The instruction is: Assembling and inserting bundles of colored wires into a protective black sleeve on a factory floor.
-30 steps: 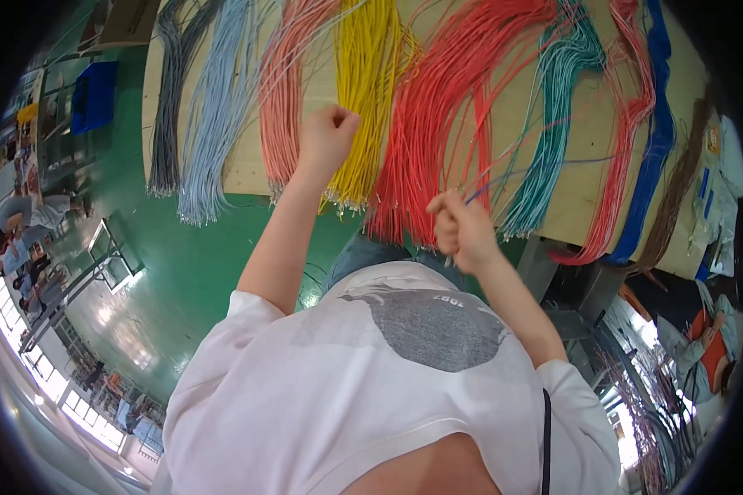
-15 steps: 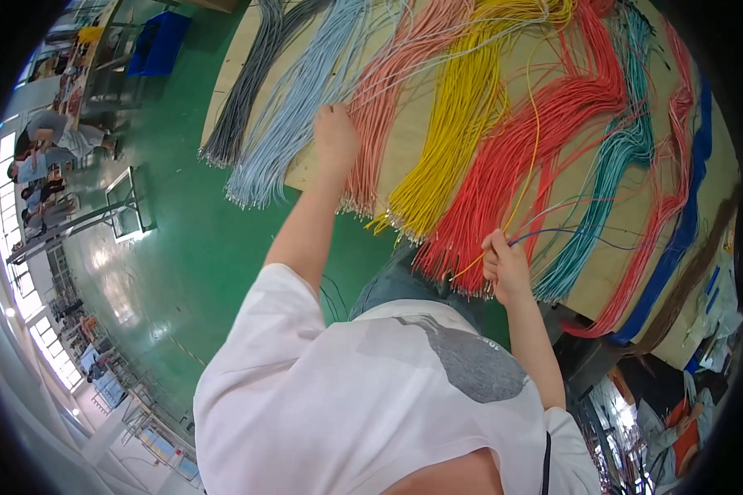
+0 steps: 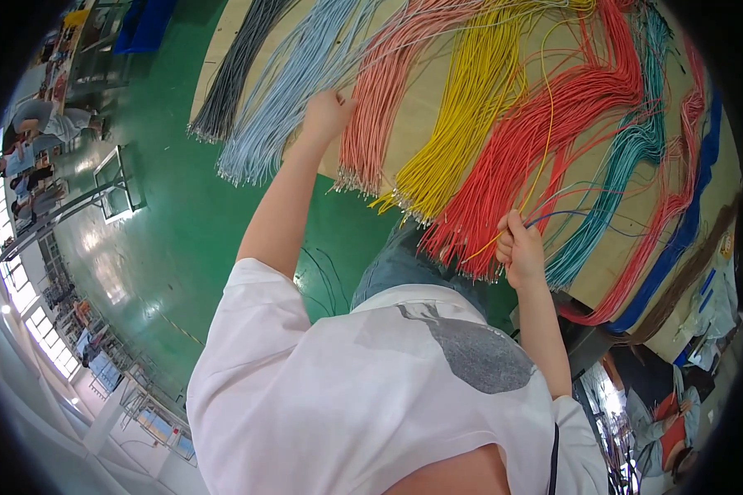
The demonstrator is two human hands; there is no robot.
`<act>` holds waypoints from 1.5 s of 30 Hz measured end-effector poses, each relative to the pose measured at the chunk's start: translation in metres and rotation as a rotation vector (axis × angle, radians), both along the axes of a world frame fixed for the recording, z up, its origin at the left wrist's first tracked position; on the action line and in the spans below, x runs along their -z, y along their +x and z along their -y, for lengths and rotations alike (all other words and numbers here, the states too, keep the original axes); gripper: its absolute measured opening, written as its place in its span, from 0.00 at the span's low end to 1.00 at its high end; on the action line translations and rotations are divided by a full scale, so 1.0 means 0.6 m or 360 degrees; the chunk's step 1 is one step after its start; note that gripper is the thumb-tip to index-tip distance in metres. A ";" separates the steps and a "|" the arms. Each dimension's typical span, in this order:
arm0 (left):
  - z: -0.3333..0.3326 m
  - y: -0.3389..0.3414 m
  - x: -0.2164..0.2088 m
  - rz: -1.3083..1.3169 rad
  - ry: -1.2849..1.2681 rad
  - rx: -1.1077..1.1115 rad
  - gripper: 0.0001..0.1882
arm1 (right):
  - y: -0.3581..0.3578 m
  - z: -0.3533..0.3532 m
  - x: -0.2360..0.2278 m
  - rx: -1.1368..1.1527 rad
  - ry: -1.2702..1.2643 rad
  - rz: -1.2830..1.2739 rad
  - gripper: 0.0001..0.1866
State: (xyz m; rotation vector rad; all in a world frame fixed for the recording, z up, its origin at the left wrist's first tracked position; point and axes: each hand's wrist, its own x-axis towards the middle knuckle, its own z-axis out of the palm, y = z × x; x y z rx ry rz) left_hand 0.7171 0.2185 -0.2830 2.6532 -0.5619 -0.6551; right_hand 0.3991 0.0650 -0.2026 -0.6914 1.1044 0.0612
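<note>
My left hand (image 3: 328, 115) is closed at the edge of the light-blue wire bundle (image 3: 276, 107), beside the salmon-pink bundle (image 3: 376, 107). Pale wires pass close to its fingertips, but what the fingers pinch is hidden. My right hand (image 3: 521, 252) is wrapped round a few loose wires in front of the red bundle (image 3: 545, 140). Among them, a yellow wire (image 3: 551, 107) rises from the fist toward the back of the board, and a dark-blue wire (image 3: 565, 214) arcs off to the right.
A grey bundle (image 3: 243, 78) lies at the far left, a yellow bundle (image 3: 462, 115) in the middle. Teal wires (image 3: 611, 186), a blue bundle (image 3: 677, 247) and a brown one (image 3: 685, 285) lie rightward on the wooden board (image 3: 590, 285). A person (image 3: 664, 421) sits lower right.
My left hand has shifted slightly left and up in the picture, its fingers turned more to the right. My right hand, still holding the wires, has moved slightly right and up. The view has shifted a little.
</note>
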 end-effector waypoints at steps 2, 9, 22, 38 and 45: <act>0.002 0.000 0.003 -0.0092 -0.0029 -0.0104 0.16 | 0.003 -0.002 0.003 -0.0001 0.0000 -0.0017 0.14; -0.004 0.024 0.007 -0.0444 -0.0023 -0.0255 0.14 | 0.002 0.004 0.007 0.0012 -0.0014 -0.0013 0.14; -0.010 0.031 -0.035 -0.0477 -0.0169 -0.0245 0.13 | -0.014 0.001 0.010 0.0079 0.0005 0.0043 0.14; 0.006 0.010 -0.003 -0.0121 0.0227 0.0022 0.12 | -0.030 -0.005 0.012 0.0094 -0.0003 0.0050 0.14; 0.007 0.017 0.018 0.0105 0.0287 0.0223 0.13 | -0.033 -0.006 0.016 0.0079 -0.0001 0.0079 0.14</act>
